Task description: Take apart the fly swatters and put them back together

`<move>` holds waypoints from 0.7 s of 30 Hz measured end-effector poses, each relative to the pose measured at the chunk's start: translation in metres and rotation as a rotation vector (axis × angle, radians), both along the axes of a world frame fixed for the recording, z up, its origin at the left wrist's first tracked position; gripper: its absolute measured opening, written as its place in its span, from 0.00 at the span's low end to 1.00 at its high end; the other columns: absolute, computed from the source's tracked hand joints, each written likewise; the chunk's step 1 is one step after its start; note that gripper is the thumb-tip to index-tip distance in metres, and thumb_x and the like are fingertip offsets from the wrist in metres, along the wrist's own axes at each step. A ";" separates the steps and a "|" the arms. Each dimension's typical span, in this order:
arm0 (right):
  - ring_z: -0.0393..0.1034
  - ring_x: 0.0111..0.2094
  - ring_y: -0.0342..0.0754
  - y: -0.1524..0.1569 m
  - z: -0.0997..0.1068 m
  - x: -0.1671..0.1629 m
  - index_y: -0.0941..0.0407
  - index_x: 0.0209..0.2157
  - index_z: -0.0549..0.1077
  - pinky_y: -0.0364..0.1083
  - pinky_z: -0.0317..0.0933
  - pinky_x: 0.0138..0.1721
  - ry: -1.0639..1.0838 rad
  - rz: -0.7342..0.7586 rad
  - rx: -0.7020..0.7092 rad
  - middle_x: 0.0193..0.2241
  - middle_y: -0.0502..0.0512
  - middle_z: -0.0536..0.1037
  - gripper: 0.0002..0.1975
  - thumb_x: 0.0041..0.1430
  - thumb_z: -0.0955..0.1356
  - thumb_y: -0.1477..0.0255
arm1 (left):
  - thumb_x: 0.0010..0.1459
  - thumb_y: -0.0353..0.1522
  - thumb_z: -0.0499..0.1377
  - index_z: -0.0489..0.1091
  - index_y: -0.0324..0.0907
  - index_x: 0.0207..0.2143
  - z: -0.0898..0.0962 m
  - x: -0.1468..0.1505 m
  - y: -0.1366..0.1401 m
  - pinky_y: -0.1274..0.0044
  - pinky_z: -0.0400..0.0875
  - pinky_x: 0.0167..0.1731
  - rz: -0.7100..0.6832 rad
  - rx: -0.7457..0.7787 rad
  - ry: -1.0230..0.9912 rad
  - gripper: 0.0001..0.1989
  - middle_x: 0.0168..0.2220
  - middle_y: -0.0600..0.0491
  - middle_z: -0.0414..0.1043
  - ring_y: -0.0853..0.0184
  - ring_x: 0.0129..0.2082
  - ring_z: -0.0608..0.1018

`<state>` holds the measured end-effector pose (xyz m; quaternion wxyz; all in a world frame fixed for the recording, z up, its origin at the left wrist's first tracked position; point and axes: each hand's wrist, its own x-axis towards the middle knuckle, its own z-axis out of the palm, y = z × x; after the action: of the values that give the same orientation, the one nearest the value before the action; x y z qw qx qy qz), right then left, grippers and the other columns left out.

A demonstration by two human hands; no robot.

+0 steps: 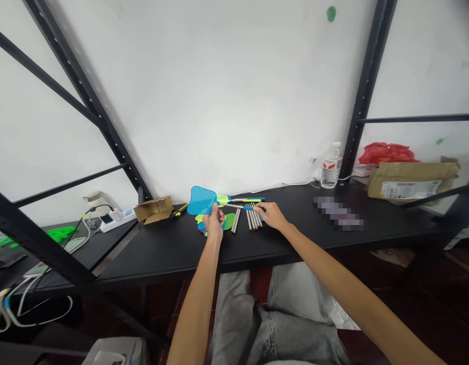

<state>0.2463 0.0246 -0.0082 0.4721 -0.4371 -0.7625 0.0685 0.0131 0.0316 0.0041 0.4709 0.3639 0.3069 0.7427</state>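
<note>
A blue fly swatter (202,200) with a perforated head and a thin metal shaft is held between my two hands, above the black desk. My left hand (214,220) is closed round it where the head meets the shaft. My right hand (271,215) pinches its blue handle end. Behind it lie fly swatters with a yellow-green head (223,198) and coloured handles. Under and beside my left hand are loose green swatter heads (229,221) and blue ones, partly covered. Several metal tubes (253,219) lie side by side between my hands.
An open cardboard box (153,210) stands left of the swatters. At the right are a water bottle (330,166) and a taped carton (409,181) with red plastic on it. A power strip (118,220) with cables lies left. Black rack posts (365,86) frame the desk.
</note>
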 end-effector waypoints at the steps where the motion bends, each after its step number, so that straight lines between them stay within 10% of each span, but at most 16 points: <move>1: 0.71 0.27 0.48 0.000 0.000 0.000 0.53 0.34 0.79 0.43 0.58 0.31 0.000 -0.005 -0.002 0.27 0.52 0.79 0.19 0.67 0.62 0.59 | 0.47 0.45 0.70 0.64 0.42 0.22 0.000 0.000 0.000 0.81 0.59 0.16 0.000 -0.002 0.009 0.21 0.18 0.59 0.64 0.77 0.14 0.64; 21: 0.67 0.22 0.47 -0.008 0.004 -0.005 0.54 0.26 0.74 0.44 0.55 0.28 0.075 -0.055 -0.010 0.19 0.51 0.72 0.25 0.69 0.58 0.57 | 0.49 0.47 0.68 0.65 0.41 0.20 -0.004 0.007 0.000 0.81 0.56 0.16 -0.021 0.064 0.118 0.22 0.15 0.59 0.60 0.76 0.15 0.63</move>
<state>0.2413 0.0164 -0.0040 0.4998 -0.4572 -0.7317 0.0757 0.0197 0.0319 0.0001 0.4477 0.4252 0.3064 0.7245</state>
